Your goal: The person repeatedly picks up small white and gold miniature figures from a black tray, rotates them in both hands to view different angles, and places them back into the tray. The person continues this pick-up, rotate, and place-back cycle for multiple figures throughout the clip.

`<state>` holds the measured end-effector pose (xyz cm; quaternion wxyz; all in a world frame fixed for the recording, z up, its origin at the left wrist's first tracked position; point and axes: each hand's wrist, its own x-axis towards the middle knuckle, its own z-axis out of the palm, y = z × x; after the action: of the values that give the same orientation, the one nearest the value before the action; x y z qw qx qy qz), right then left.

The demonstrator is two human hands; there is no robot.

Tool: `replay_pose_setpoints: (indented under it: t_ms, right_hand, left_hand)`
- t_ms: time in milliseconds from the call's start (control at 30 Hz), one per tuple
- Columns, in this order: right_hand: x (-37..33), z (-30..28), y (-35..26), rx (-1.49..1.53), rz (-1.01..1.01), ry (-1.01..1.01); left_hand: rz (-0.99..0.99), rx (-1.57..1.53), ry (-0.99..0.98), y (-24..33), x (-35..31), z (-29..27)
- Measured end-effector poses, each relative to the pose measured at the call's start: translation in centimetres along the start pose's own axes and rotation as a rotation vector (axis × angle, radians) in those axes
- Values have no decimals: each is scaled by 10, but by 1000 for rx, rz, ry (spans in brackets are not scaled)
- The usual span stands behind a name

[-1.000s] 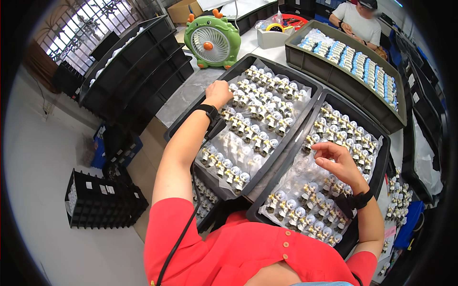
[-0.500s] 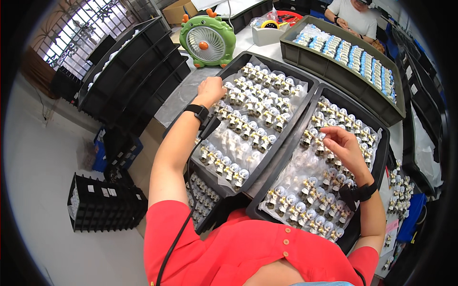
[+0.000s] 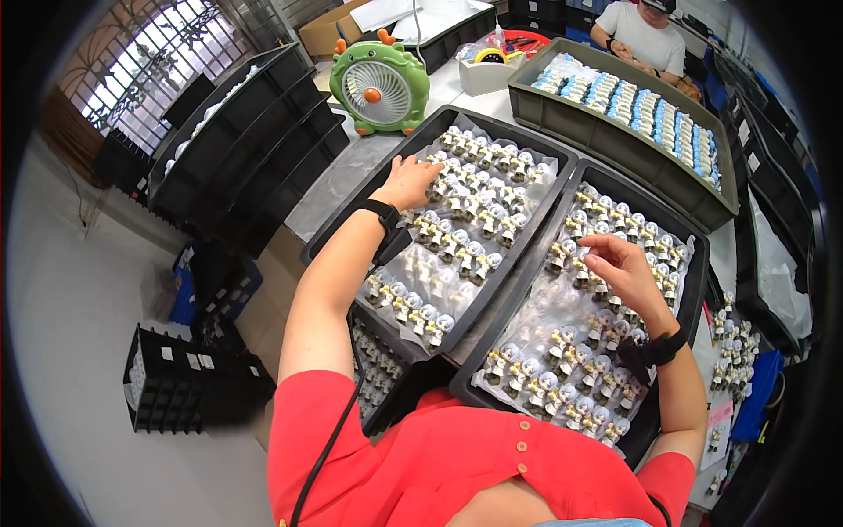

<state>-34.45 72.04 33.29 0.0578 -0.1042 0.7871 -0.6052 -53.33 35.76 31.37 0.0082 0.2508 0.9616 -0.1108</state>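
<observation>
Two black trays hold rows of small figurines with pale heads, white bodies and yellow details, laid on clear plastic sheets. Over the upper left part of the left tray (image 3: 316, 249) is my left hand (image 3: 409, 183), its fingers bent down and closed around a figurine at a row's end; the fingertips partly cover it. My right hand (image 3: 622, 268) hovers above the right tray (image 3: 700, 274), thumb and index finger curved with a gap between them, close to the figurines (image 3: 562, 255) of the middle rows. Nothing shows clearly between those fingers.
A green fan (image 3: 379, 88) stands beyond the left tray. At the far right, an olive bin (image 3: 606, 132) holds blue and white pieces, with another person (image 3: 645, 39) behind it. Stacked black crates (image 3: 255, 149) rise at left. More figurines (image 3: 733, 351) lie at right.
My left hand has moved right and slightly down, from the left tray's edge in over its figurines. My right hand has shifted slightly left, staying above the right tray.
</observation>
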Motion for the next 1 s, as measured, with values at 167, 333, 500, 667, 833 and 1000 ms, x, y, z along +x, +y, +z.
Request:
replay_pose_setpoints:
  t_ms: [167,333,500,667,833,1000]
  right_hand:
    - [-1,-2,-2,-42,-12,8]
    - [1,-1,-2,-89,6,3]
    - [-1,-3,1,-53,0,20]
    - [4,-5,2,-117,-14,69]
    - [6,-13,19,-343,-55,126]
    - [4,-5,34,-741,-206,117]
  left_hand:
    - [11,-31,-5,3,-1,0]
    - [76,-93,9,15,0,-4]
    - [113,-95,-96,23,11,-4]
    - [97,-133,-78,18,4,-6]
    - [65,-236,174,35,-15,-38]
    - [345,-979,260,112,-65,-105]
